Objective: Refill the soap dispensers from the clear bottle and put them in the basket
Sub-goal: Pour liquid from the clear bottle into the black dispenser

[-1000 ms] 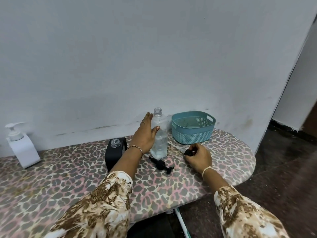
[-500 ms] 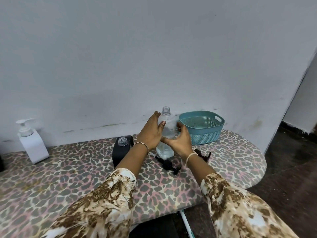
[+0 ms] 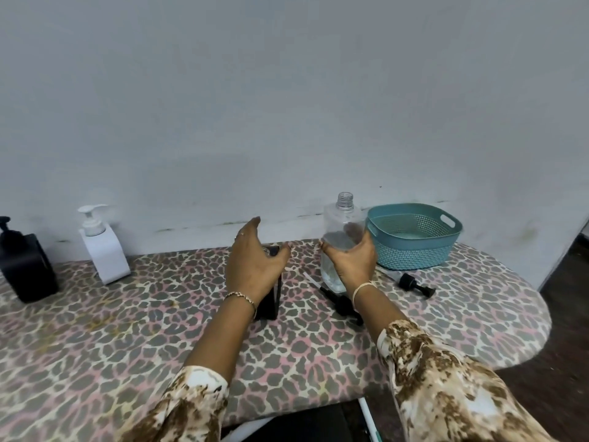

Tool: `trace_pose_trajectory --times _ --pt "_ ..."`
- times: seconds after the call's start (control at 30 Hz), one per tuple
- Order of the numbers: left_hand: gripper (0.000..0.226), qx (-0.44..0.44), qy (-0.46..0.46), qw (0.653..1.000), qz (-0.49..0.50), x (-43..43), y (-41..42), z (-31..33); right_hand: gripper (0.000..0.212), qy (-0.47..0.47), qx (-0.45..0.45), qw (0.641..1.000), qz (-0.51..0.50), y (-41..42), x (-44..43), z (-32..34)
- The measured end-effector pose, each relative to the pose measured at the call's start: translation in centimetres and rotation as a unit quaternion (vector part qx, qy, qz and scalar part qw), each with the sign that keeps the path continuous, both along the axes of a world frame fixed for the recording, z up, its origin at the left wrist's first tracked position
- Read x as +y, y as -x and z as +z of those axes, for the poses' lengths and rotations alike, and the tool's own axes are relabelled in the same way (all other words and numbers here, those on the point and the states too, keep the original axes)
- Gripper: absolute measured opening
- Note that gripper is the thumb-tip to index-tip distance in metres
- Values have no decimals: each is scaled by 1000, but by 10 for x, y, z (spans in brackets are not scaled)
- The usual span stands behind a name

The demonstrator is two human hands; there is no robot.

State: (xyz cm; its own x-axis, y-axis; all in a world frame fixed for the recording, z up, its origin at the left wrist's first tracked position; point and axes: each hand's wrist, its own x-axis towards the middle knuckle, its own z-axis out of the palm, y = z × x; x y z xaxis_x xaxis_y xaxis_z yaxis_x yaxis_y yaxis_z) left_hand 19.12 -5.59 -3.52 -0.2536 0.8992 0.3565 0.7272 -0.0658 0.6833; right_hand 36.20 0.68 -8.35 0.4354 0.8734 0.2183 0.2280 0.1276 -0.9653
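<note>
Standing inside right grip [image 3: 352, 262]: clear bottle [image 3: 343, 218]

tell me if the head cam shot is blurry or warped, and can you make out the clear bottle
Head view: soft overall; wide-angle warp slants the wall at its right edge; light flat, no glare; clear bottle faint against that wall, right hand fingers showing through it.
</note>
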Motion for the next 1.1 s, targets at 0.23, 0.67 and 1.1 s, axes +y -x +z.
trace_pose_trajectory --times 0.23,0.67,1.1 --pt "96 -110 10 992 65 -22 1 -47 59 -7 9 1000 -12 3 6 -1" --pt "55 -222 -15 972 75 -28 -3 -78 55 -20 -157 987 21 0 0 12" --pt "58 -215 -21 976 25 -20 6 -82 86 -72 -432 895 78 9 -33 25"
